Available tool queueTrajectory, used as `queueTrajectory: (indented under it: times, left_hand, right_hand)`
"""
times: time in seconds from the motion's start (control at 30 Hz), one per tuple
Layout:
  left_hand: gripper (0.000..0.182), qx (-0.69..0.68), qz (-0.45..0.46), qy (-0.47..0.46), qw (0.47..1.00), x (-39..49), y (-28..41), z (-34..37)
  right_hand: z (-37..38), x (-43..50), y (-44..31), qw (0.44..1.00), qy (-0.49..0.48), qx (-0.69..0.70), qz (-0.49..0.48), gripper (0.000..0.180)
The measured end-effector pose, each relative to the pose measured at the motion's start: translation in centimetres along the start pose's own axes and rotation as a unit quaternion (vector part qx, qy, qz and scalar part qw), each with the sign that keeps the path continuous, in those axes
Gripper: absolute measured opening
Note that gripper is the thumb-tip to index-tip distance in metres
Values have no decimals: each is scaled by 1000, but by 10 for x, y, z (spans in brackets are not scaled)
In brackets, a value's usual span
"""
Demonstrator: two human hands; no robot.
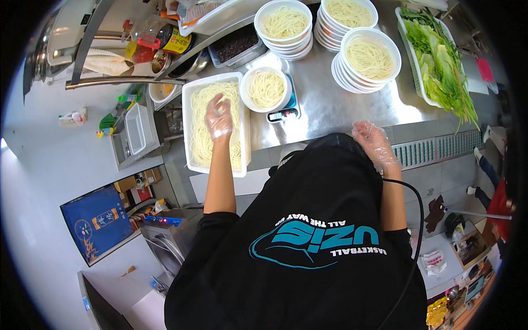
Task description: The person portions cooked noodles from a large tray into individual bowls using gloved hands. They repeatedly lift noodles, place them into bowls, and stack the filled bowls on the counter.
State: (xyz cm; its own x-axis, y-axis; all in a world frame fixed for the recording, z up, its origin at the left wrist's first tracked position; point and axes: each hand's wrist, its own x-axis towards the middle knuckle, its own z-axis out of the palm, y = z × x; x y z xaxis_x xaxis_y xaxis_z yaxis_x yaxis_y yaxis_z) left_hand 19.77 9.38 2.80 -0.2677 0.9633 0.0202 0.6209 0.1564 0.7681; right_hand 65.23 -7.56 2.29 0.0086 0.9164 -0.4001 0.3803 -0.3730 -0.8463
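Observation:
My left hand, in a clear plastic glove, is over the thin pale noodles in a white rectangular tub. Its fingers curl down at the noodles; whether they grip any is hidden. To the right of the tub, a round white bowl of noodles sits on a digital kitchen scale with a lit display. My right hand, also gloved, is by the front edge of the steel table. Its fingers are loosely curled, with nothing visible in them.
Stacked white bowls topped with noodles stand at the back, back right and right. A white basket of leafy greens is at the far right. Behind the tub are a container of dark food and a steel shelf rail.

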Motion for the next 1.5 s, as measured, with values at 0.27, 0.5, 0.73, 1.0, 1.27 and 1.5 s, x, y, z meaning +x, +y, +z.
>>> queueTrajectory:
  times: [0.27, 0.5, 0.73, 1.0, 1.27, 1.5]
  left_hand:
    - [58, 175, -154, -52, 971, -84, -154, -41]
    - [27, 192, -247, -189, 931, -115, -234, -18]
    - [20, 216, -180, -81, 956, -113, -168, -54]
    - [15, -178, -63, 218, 958, -86, -20, -168]
    - [26, -260, 230, 346, 872, -52, 187, -282]
    - [19, -361, 411, 180, 818, -22, 288, -365]
  right_hand:
    - [2, 7, -6, 1000, -25, -17, 3, 38]
    - [7, 20, -21, 993, -78, -90, -2, 39]
    - [13, 26, -40, 992, -68, -105, -20, 37]
    - [24, 32, -18, 994, -73, -73, -24, 37]
    - [24, 39, -24, 994, -70, -69, -49, 36]
    - [17, 37, -9, 998, -46, -26, -47, 35]
